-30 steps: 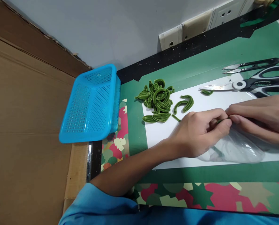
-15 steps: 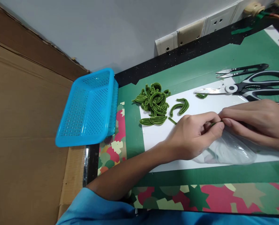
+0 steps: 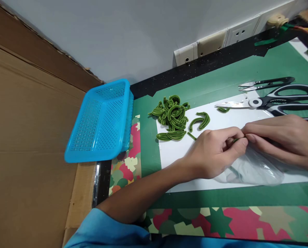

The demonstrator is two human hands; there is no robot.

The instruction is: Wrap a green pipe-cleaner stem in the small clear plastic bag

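Note:
My left hand (image 3: 218, 151) is closed in a pinch on a thin green pipe cleaner (image 3: 236, 140), mostly hidden by the fingers. Right against it, fingertips meeting, my right hand (image 3: 280, 139) pinches at the same piece. Under both hands lies a clear plastic bag (image 3: 257, 170) on a white sheet (image 3: 166, 155). Left of my left hand is a pile of bent, fuzzy green pipe cleaner pieces (image 3: 174, 115). Two curved pieces (image 3: 201, 121) lie between pile and hand, and a thin straight one (image 3: 191, 135) pokes out beside my left hand.
Large scissors (image 3: 257, 102) lie beyond my right hand, with small thread snips (image 3: 267, 83) behind them. A blue plastic basket (image 3: 100, 120) sits at the table's left edge. Wall sockets (image 3: 212, 43) line the back, and a cardboard panel (image 3: 27, 144) stands at left.
The whole view has shifted slightly, so things appear a little lower. Both hands keep their pinch together, with hardly any visible movement.

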